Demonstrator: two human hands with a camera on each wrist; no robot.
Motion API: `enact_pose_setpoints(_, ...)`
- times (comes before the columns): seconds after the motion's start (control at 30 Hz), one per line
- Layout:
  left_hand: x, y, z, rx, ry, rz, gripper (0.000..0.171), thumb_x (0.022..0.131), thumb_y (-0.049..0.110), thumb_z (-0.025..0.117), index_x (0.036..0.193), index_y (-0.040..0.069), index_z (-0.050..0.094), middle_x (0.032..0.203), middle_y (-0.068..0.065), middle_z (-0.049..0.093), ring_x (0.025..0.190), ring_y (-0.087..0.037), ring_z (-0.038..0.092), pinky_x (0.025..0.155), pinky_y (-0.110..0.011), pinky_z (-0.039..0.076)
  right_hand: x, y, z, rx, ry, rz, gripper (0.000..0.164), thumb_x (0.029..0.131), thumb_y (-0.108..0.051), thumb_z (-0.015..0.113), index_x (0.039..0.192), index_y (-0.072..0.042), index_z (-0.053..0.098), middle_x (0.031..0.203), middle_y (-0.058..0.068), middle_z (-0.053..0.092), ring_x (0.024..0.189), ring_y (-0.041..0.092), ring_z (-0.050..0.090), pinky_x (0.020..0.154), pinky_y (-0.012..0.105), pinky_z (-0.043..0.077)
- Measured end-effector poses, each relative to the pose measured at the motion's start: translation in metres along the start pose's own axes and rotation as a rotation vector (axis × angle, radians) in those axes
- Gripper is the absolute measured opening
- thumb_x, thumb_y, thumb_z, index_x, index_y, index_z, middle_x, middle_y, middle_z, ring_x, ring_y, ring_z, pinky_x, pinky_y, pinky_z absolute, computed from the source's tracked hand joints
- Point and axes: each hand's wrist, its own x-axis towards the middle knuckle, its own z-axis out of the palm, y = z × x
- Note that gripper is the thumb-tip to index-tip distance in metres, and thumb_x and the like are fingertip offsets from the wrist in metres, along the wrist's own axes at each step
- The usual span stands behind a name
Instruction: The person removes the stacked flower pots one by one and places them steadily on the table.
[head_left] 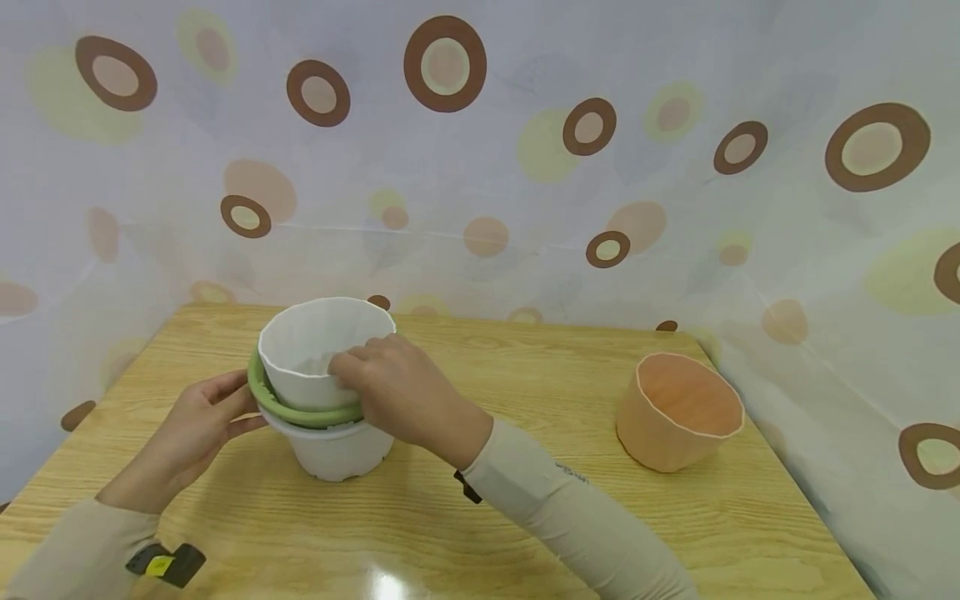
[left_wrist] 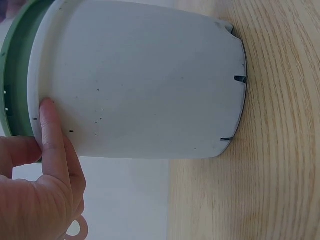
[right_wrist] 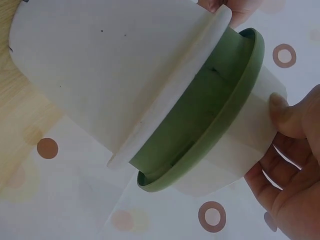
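I'm clamping right grip [head_left: 408, 392] on faceted white pot [head_left: 303, 389], sitting inside green pot [head_left: 294, 412]; left grip [head_left: 193, 423] is pinching slotted white pot [head_left: 337, 454] by its rim under green pot, probably steadying stack.

head: above, forward-down, wide | left wrist: left side, close | right wrist: right side, close | shared: pot stack [head_left: 309, 392]

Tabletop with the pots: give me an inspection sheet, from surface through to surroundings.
Surface: wood-grain tabletop, with glare at the front.
Job's things: faceted white pot sits in a green pot, itself in a lower white pot.
Clutter: faceted peach pot, apart at right.
Hands: left hand holds the lower white pot's rim; right hand grips the faceted white pot.
Cables: nothing seen.
Surroundings: circle-printed sheet behind and at both sides.
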Motion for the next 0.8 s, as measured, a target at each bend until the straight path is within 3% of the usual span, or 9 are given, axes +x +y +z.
enact_pose_setpoints(0.1, 0.000, -0.001, 0.000, -0.005, -0.006, 0.011, 0.025, 0.102, 0.019, 0.050, 0.126, 0.015, 0.053, 0.110, 0.016, 0.064, 0.097, -0.004, 0.064, 0.082, -0.021, 0.057, 0.000, 0.000, -0.004, 0.002, 0.027, -0.003, 0.009, 0.090, -0.004, 0.062, 0.091, -0.012, 0.066, 0.081, -0.003, 0.069, 0.069, 0.012, 0.057, 0.063, 0.023, 0.048)
enact_pose_setpoints(0.27, 0.000, 0.000, 0.000, 0.006, -0.011, 0.011, 0.044, 0.102, 0.020, 0.049, 0.139, -0.003, 0.041, 0.110, 0.016, 0.063, 0.097, -0.003, 0.064, 0.082, -0.021, 0.057, 0.000, 0.000, -0.010, 0.019, 0.060, -0.004, 0.012, 0.086, 0.000, 0.063, 0.091, -0.011, 0.066, 0.081, -0.003, 0.068, 0.071, 0.012, 0.059, 0.066, 0.024, 0.049)
enact_pose_setpoints(0.47, 0.000, 0.000, -0.001, 0.008, -0.020, 0.014, 0.034, 0.102, 0.019, 0.049, 0.133, 0.006, 0.049, 0.111, 0.016, 0.063, 0.098, -0.003, 0.063, 0.083, -0.021, 0.057, 0.001, 0.001, -0.014, 0.030, 0.071, 0.007, 0.013, 0.086, 0.000, 0.064, 0.092, -0.011, 0.067, 0.084, -0.003, 0.070, 0.074, 0.012, 0.061, 0.069, 0.025, 0.051)
enact_pose_setpoints(0.8, 0.001, 0.002, 0.000, 0.049, -0.003, -0.019, 0.059, 0.102, 0.022, 0.048, 0.142, -0.016, 0.026, 0.109, 0.018, 0.062, 0.097, -0.002, 0.063, 0.083, -0.020, 0.056, 0.003, 0.003, -0.022, 0.042, 0.118, 0.012, 0.015, 0.086, 0.002, 0.062, 0.093, -0.011, 0.067, 0.083, -0.002, 0.069, 0.076, 0.014, 0.063, 0.067, 0.025, 0.051)
